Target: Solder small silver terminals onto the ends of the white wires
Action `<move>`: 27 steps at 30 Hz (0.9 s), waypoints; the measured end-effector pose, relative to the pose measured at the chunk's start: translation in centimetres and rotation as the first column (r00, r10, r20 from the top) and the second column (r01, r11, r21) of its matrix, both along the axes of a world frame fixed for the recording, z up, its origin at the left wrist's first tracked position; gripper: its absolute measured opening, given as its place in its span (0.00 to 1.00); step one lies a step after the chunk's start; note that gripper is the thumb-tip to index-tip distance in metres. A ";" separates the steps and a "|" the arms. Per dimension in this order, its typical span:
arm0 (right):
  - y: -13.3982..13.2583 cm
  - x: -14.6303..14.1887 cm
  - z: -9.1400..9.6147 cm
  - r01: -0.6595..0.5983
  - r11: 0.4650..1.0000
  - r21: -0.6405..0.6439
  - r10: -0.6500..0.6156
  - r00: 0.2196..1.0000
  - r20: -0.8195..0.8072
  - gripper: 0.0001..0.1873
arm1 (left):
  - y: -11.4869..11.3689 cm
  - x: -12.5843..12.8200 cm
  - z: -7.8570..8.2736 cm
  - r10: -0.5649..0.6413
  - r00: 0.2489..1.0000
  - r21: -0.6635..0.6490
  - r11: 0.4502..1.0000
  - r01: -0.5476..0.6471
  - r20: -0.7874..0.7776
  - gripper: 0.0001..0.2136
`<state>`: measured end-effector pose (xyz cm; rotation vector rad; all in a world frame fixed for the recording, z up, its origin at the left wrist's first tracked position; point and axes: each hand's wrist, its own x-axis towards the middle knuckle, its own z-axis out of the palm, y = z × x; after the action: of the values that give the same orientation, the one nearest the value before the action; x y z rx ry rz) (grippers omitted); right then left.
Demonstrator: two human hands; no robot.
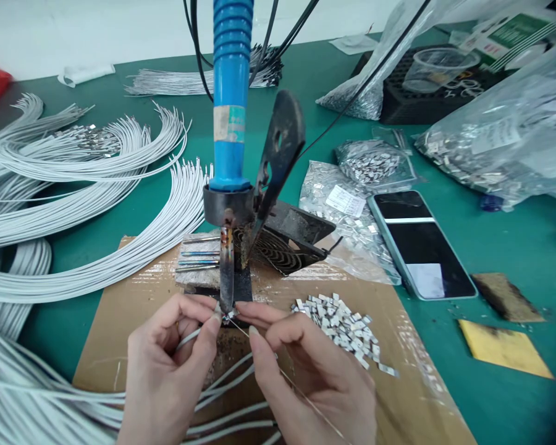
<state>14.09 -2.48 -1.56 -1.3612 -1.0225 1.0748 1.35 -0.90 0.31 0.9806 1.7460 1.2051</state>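
Pinched in left hand (167, 364): thin white insulated wire (188, 338); in right hand (315, 377): silvery solder strand (301, 392); both at blue-handled soldering iron (231, 93) tip. Pile of small metal clips (340, 324) near right.

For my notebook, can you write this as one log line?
left hand: pinches white wire at soldering iron tip | right hand: pinches solder wire | beside: metal terminals pile on cardboard
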 end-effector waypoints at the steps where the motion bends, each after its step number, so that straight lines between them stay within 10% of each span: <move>1: 0.0 0.0 0.0 0.003 1.000 0.000 -0.003 1.000 0.003 0.12 | 0.0 -0.1 0.0 -0.015 1.000 -0.001 1.000 0.015 -0.008 0.06; 27: 0.0 0.0 -0.1 0.013 1.000 0.005 -0.013 1.000 -0.024 0.12 | -0.1 0.0 0.0 0.009 1.000 -0.006 1.000 -0.009 0.006 0.06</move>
<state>14.06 -2.49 -1.63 -1.3461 -0.9974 1.0755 1.38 -1.03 0.33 0.9658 1.7501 1.2072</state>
